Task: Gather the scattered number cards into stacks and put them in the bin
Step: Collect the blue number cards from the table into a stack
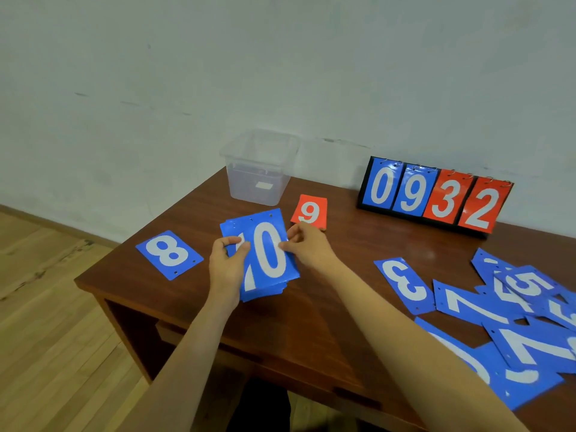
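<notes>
A stack of blue number cards [268, 260] with a white 0 on top is held just above the brown table [327, 275]. My left hand [226, 263] grips the stack's left edge, thumb on top. My right hand [307, 246] pinches its right edge. A single blue 8 card [170, 254] lies to the left. Behind my right hand sits a small red stack topped by a 9 [310, 211]. Several blue cards, among them a 3 [405, 285] and a 7 [473, 304], lie scattered at the right. The clear plastic bin [260, 169] stands at the table's back left.
A flip scoreboard [436, 196] showing 0 9 3 2 stands at the back right against the white wall. The table's left edge drops to a wooden floor [53, 307].
</notes>
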### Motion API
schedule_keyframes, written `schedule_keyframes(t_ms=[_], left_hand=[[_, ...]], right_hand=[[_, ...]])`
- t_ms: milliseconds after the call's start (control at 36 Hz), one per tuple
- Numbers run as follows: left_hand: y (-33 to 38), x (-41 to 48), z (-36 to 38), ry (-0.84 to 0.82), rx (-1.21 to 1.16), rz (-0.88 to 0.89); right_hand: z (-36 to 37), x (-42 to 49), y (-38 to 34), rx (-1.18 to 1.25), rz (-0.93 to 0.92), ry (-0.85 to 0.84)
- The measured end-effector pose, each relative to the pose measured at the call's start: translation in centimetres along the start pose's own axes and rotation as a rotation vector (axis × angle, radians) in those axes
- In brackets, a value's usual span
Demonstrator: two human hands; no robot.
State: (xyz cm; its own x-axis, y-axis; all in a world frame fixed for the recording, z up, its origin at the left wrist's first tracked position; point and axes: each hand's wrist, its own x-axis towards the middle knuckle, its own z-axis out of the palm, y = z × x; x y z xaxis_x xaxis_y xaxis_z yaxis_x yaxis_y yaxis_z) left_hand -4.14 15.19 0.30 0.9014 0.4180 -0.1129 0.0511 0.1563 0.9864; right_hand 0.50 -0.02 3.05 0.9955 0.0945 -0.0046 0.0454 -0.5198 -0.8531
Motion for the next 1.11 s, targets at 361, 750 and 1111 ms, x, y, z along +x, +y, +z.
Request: schedule_keyframes(t_ms=[361, 750, 1111], left_hand=[[-0.3, 2.5, -5.7, 0.214, 0.036, 0.102], [0.1, 4.5, -14.5, 0.467, 0.007, 0.037], [-0.2, 4.4, -12.6, 0.416, 0.036, -0.006]], right_hand=[[7.3, 3.7, -3.4, -0.082, -0.039, -0.119], [18.6, 7.5, -7.6, -0.554, 0.023, -0.361], [11.0, 8.1, -3.7, -0.593, 0.122, -0.401]])
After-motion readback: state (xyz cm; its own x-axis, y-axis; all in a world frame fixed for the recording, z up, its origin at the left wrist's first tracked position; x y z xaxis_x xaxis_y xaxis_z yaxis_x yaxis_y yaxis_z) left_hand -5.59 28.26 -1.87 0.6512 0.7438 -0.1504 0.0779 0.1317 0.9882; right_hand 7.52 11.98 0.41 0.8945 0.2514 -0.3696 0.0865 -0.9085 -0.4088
